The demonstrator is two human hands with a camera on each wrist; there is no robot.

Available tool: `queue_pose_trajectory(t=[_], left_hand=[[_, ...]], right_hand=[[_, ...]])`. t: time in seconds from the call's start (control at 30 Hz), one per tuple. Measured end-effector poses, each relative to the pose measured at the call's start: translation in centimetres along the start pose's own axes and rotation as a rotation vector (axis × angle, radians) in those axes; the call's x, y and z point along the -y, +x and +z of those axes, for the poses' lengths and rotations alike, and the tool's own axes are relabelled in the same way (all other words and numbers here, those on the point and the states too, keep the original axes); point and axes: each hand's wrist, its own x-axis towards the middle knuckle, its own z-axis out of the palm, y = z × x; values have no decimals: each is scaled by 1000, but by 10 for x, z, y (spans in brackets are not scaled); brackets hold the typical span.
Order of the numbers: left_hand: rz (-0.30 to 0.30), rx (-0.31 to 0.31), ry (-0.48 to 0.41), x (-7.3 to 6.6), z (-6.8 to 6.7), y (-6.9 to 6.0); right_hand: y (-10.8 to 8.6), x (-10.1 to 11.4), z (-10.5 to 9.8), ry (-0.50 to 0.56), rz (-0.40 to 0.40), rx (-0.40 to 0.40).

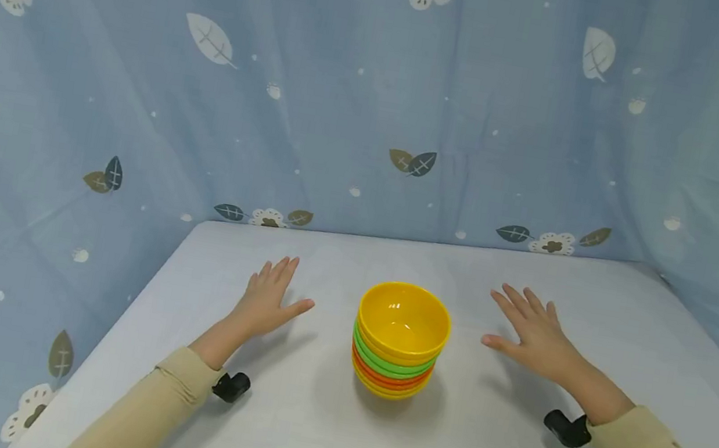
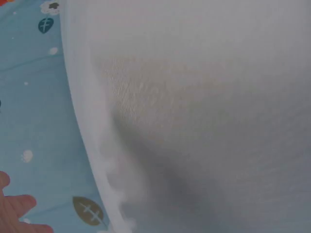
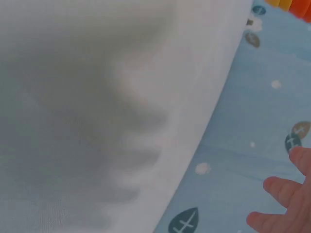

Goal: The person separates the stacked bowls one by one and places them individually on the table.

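My left hand (image 1: 266,303) and right hand (image 1: 534,342) are empty, fingers extended, either side of the stacked plastic bowls (image 1: 398,345). They stand upright on the white-covered table (image 1: 295,435), short of its far edge.

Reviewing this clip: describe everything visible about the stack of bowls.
The stack of bowls is upright, round and nested, its bands running yellow at the top, then green, then orange, then yellow at the bottom. The surfaces look smooth and glossy, probably plastic. The top bowl opens upward, with small bright highlights inside and nothing in it. The stack rests on the white table, between the left hand and the right hand; neither touches it.
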Motion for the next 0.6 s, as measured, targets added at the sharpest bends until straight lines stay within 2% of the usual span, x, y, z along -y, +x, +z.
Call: queue_pose_trajectory(t=[0.17,0.23,0.4,0.6], left_hand=[[38,-23,-99,-3,0,-12],[48,-26,-164,-5,-1,-17],[51,-5,-297,-11,-3,-27],[53,15,-329,-24,-2,-34]], right_hand=[[-6,7,-1,31,-33,-28],[-7,11,-2,56,-46,-38],[-11,23,-5,159,-69,-35],[-14,40,-5,214,-125,-59]])
